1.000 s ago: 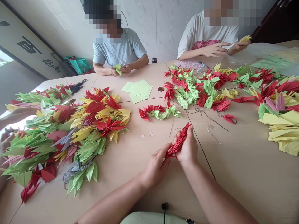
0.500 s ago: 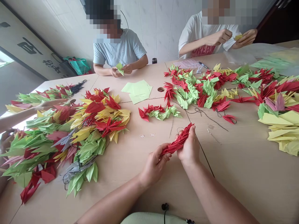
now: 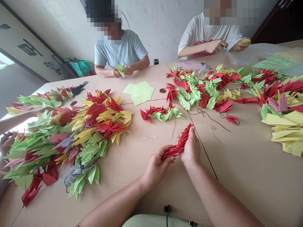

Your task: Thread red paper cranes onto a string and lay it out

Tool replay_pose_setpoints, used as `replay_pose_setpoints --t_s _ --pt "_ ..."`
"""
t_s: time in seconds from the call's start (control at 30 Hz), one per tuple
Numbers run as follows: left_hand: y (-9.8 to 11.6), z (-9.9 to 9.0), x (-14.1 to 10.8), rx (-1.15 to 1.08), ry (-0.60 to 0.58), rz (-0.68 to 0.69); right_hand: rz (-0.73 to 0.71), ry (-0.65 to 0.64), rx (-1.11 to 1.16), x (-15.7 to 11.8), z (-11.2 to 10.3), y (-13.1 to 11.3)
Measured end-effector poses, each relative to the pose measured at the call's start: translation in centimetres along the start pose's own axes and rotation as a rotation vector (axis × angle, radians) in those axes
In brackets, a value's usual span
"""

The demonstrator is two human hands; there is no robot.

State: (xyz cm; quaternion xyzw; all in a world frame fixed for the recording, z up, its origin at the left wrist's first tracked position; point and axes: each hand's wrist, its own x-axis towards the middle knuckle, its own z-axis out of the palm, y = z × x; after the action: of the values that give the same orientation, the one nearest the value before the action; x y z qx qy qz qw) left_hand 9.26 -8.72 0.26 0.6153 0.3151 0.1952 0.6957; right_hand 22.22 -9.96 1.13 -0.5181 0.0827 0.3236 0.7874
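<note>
Near the table's (image 3: 236,176) front edge, both hands clamp a red crane stack (image 3: 179,145); left hand (image 3: 157,165) pinches its near end, right hand (image 3: 190,149) wraps the far part, keeping the folds packed together.

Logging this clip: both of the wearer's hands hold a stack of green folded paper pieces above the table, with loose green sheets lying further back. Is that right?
Not quite. The head view shows the stack of folded paper pieces is red, not green. The left hand and right hand do both hold it above the table, and the loose green sheets lie further back.

two co-workers (image 3: 119,47), one pen (image 3: 205,66), one green bag (image 3: 80,65)
</note>
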Motion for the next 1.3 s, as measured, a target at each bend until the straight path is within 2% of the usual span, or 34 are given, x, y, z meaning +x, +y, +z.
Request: replay_pose_setpoints --t_s 0.27,0.47,0.63,0.77,0.87,1.03,1.13,1.3 --pt "0.9 -0.2 0.2 -0.13 0.028 -0.087 -0.003 0.022 -0.003 0.1 0.0 -0.3" --pt "0.8 -0.2 0.1 -0.03 -0.004 -0.076 -0.002 -0.051 -0.025 -0.2 0.0 0.2" --pt "0.6 -0.3 0.1 -0.017 -0.026 -0.054 -0.004 -0.045 -0.035 -0.2 0.1 0.3" --pt "0.6 -0.2 0.2 -0.014 -0.071 -0.015 0.044 -0.097 -0.043 -0.4 0.1 0.3" --pt "0.6 -0.2 0.3 0.05 -0.019 0.02 0.086 -0.137 0.007 -0.6 0.1 0.2" --pt "0.2 -0.4 0.2 0.309 0.118 0.184 0.151 -0.083 0.08 -1.1 0.2 0.2" --pt "-0.3 -0.4 0.0 0.387 0.101 0.249 0.172 -0.06 0.119 -1.3 0.2 0.4" --pt "-0.6 -0.2 -0.1 0.428 0.083 0.262 0.274 -0.027 0.126 -1.2 0.1 1.0"
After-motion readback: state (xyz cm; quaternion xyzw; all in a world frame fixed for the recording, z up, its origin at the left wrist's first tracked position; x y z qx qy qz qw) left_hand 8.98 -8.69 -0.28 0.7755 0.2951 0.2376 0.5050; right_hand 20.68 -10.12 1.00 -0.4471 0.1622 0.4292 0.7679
